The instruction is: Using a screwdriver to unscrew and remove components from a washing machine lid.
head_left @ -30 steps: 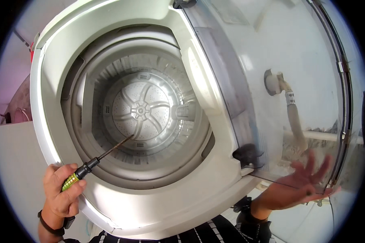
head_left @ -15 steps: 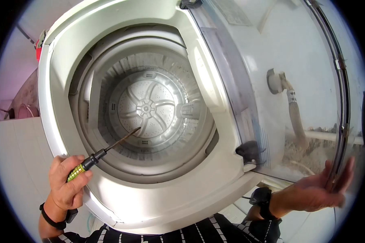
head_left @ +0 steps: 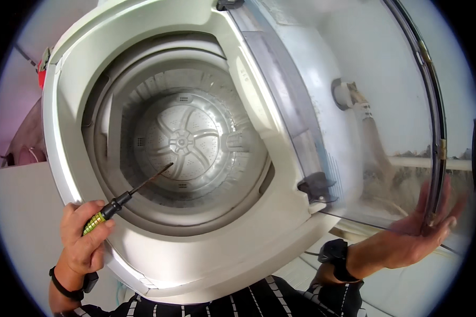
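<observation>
My left hand (head_left: 83,236), at the near left rim of a white top-loading washing machine (head_left: 211,264), is closed round a screwdriver (head_left: 107,212). Its handle is yellow-green and black. The thin brownish shaft points up and right over the open drum opening, its tip appearing in front of the metal tub (head_left: 201,182). To the right, the clear lid (head_left: 365,158) is raised. My right hand (head_left: 412,240) holds its lower outer corner, with fingers on both sides of the dark edge strip. Some of these fingers show blurred through the lid.
Behind the lid, a wall tap (head_left: 346,95) with a hose shows through. Dark hinges (head_left: 317,187) join lid and machine. At far left are a pinkish container (head_left: 30,155) and a red item (head_left: 41,78). White tiles lie beside the machine.
The machine and lid sit slightly further left in the picture. My right hand has settled closer around the lid's corner. My left hand keeps the screwdriver over the opening.
</observation>
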### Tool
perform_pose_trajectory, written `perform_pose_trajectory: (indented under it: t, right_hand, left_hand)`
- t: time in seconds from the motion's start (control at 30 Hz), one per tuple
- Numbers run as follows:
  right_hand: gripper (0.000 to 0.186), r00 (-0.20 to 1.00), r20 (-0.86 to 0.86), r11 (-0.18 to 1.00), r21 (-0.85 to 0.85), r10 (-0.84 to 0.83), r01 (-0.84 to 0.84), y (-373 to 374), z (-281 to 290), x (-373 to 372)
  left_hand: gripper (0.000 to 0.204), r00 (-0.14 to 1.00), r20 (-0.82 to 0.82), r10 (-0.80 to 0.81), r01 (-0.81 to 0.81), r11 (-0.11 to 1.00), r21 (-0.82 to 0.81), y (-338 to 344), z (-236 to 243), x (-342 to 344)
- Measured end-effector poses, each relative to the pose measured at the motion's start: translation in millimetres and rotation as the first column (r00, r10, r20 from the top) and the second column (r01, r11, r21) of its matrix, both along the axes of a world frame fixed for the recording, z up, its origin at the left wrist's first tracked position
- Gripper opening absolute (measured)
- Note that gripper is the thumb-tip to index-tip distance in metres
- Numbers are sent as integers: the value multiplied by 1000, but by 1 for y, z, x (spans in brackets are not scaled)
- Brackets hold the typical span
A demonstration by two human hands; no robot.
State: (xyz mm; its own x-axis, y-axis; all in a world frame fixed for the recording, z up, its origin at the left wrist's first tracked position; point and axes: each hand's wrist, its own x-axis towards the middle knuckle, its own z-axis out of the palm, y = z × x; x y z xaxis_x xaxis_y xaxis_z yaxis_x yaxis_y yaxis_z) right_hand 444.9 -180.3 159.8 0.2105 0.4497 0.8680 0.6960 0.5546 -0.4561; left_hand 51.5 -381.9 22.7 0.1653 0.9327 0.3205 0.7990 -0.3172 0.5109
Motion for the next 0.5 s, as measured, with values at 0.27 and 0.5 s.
perform_pose_trajectory:
  t: [0.27, 0.5]
  right_hand:
    - [63, 969, -210, 973, -160, 132, -167, -10, 15, -9]
    - [67, 878, -443, 913, -257, 180, -317, -14, 18, 4]
  left_hand:
    - [32, 1000, -11, 7, -7, 1000, 2, 1, 2, 1]
    - [35, 999, -45, 1, -2, 1000, -19, 1, 4, 0]
